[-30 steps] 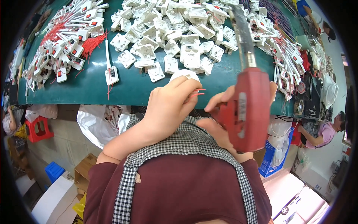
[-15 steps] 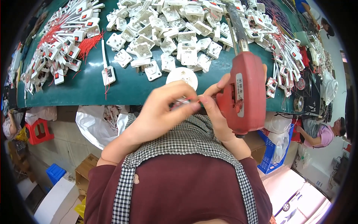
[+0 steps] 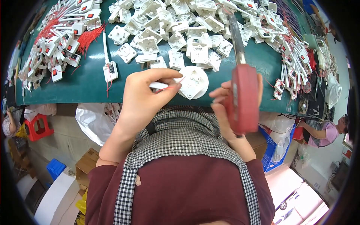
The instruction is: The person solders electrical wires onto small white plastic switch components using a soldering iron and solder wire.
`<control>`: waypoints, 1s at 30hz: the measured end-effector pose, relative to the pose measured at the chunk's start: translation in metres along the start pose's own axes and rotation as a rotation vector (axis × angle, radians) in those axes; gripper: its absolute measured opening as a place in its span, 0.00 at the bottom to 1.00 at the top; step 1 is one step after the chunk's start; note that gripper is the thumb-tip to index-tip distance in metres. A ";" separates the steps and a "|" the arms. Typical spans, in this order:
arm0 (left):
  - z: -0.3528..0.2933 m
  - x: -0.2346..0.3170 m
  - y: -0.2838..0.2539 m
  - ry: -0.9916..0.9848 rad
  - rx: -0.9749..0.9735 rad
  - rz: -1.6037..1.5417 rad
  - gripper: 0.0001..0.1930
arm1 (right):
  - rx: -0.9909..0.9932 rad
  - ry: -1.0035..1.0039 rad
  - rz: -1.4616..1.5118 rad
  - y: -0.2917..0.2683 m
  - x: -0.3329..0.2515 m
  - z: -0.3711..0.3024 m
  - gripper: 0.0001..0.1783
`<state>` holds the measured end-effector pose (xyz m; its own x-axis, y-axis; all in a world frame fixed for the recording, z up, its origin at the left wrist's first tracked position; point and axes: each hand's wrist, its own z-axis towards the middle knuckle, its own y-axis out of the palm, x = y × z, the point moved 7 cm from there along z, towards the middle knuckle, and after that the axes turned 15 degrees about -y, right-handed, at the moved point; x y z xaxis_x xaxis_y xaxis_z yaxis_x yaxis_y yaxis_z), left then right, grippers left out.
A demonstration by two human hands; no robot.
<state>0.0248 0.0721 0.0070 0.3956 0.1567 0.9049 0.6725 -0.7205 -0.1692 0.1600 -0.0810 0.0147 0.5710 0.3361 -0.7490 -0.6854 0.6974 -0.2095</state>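
My left hand [image 3: 144, 88] is above the table's near edge, its thumb and forefinger pinched on a thin red wire [image 3: 165, 89]. A narrow white plastic piece [image 3: 156, 85] shows inside its curled fingers. Just right of these fingertips, a square white plastic housing [image 3: 192, 80] lies open side up on a round white disc [image 3: 203, 90]. My right hand [image 3: 225, 103] is round a red soldering gun [image 3: 245, 99], partly hidden behind it, with some fingers stretched toward the disc. The gun's dark barrel [image 3: 237, 41] points away from me over the heap.
A heap of loose white housings [image 3: 176, 28] covers the back middle of the green table [image 3: 93, 82]. Wired white pieces with red switches are piled left [image 3: 62, 56] and right [image 3: 294, 60]. One wired piece [image 3: 110, 71] lies alone. A white bag [image 3: 93, 122] hangs below the edge.
My hands have drawn apart from where they met. The left has moved left and up, beside the disc. The right has tilted the soldering gun more edge-on.
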 end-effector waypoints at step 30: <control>-0.009 0.020 0.031 0.615 0.316 0.525 0.09 | -0.143 0.647 0.298 -0.060 -0.030 -0.087 0.46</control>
<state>0.0479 0.0463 0.0233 0.3567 -0.6024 0.7141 0.6759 -0.3612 -0.6424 0.1453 -0.1877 -0.0049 -0.0004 0.0265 -0.9996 -0.8477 0.5302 0.0144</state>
